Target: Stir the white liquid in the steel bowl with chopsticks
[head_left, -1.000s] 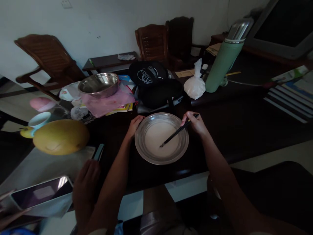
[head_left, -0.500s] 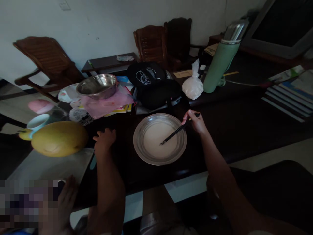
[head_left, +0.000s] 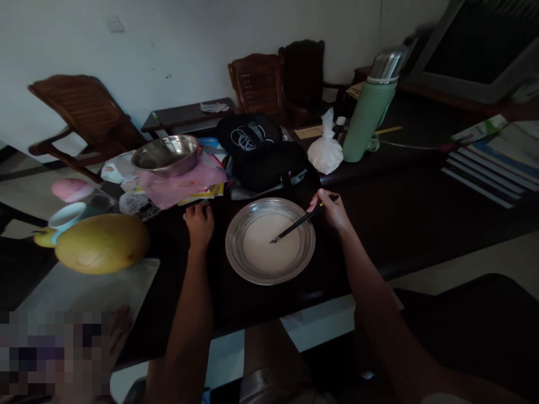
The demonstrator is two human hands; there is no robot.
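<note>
i note the steel pan [head_left: 236, 264] sits on the dark worktop [head_left: 421, 213] close to its near edge, holding a shallow layer of pale liquid [head_left: 269, 249]. the right hand [head_left: 332, 210] has its grip closed around a pair of dark chopsticks [head_left: 295, 226], whose tips dip into the liquid near the pan's middle. the left hand [head_left: 199, 224] rests flat on the worktop just beside the pan's left rim, fingers loose and holding nothing; it is apart from the pan.

risk, in my judgement: with no hand steadying it, the pan could slide or spin under a brisk stir, and the liquid could slop over the low rim. the near edge leaves little margin.

behind the pan, a black bag [head_left: 265, 151] stands close, with a tied white bag [head_left: 325, 152] and a green flask [head_left: 366, 115] further back. a yellow fruit [head_left: 102, 243] lies well to the left.

limits: the scene is dim; i cannot tell the liquid's thickness, nor how the fingers seat the chopsticks. the lower left corner is blurred out.
</note>
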